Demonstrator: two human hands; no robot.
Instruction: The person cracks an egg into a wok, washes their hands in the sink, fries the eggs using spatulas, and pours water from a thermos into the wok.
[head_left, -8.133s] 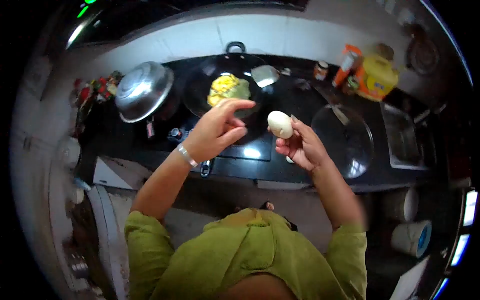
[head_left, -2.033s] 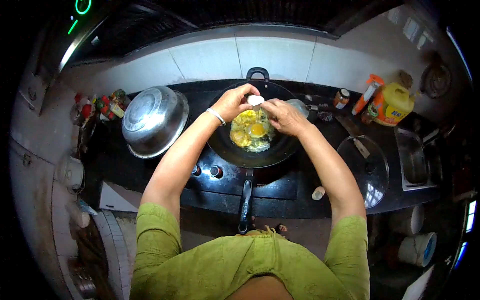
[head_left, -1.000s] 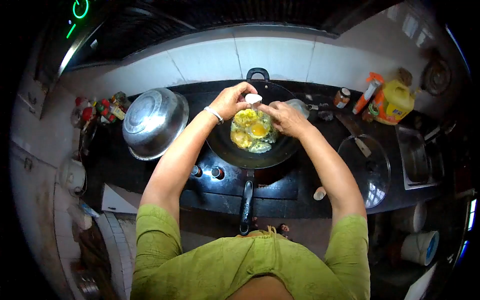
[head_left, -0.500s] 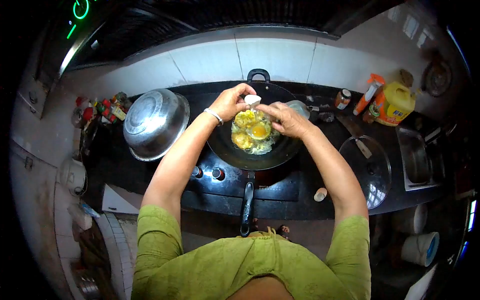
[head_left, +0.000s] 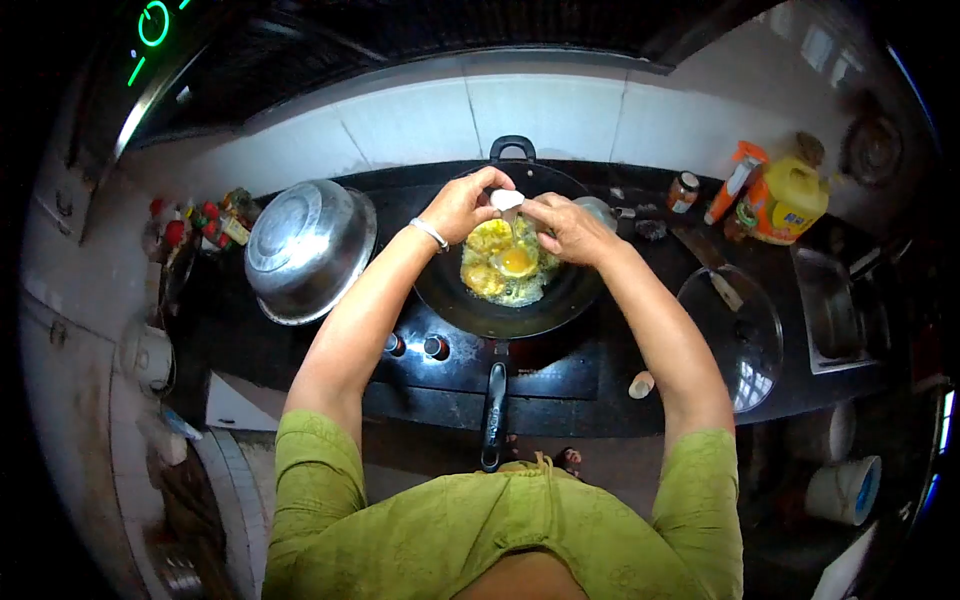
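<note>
Over the black wok (head_left: 500, 318), my left hand (head_left: 462, 207) holds a white eggshell (head_left: 507, 199) between thumb and fingers. My right hand (head_left: 575, 231) has its fingertips at the shell's right edge, its fingers drawn together; whether it grips part of the shell is hard to make out. Beneath the shell, the eggs (head_left: 500, 268) lie in the wok, yellow with one whole yolk showing. A clear strand hangs from the shell toward them. The wok's long black handle (head_left: 494, 415) points at my body.
Left of the wok is an upturned metal bowl (head_left: 305, 250). On the right lie a glass lid (head_left: 755, 345), a knife (head_left: 725, 290) and a small shell piece (head_left: 641, 385). Behind them stand a jar (head_left: 683, 192), an orange bottle (head_left: 735, 182) and a yellow oil jug (head_left: 795, 200). A sink (head_left: 830, 310) is far right.
The whole egg once in my right hand is now an opened shell in my left hand over the wok. A fresh yolk lies among the eggs. Lately my right fingers have drawn in closer to the shell.
</note>
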